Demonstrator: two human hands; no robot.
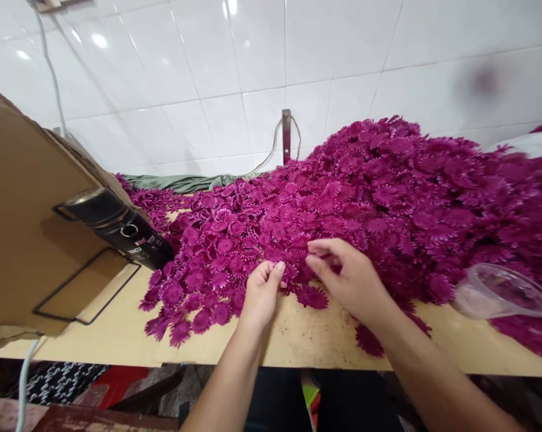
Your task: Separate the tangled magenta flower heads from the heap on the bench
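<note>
A big heap of magenta artificial flower heads [289, 210], flat with fringed petals, covers much of the table. At its front edge my left hand [262, 294] is closed in a pinch, thumb against bent index finger. A bit of magenta shows beside those fingertips, but what they hold is too small to make out. To its right, my right hand [349, 282] hovers over the flowers with thumb and curved fingers apart and nothing visible between them. A loose flower head [312, 297] lies on the wood between the two hands.
A cardboard box [32, 228] stands at the left, with a black bottle [122, 225] leaning near it and a thin black wire frame [86, 288]. On the right a clear plastic tub [491, 294] rests among flowers. Behind is a tiled wall with a metal bracket [286, 138].
</note>
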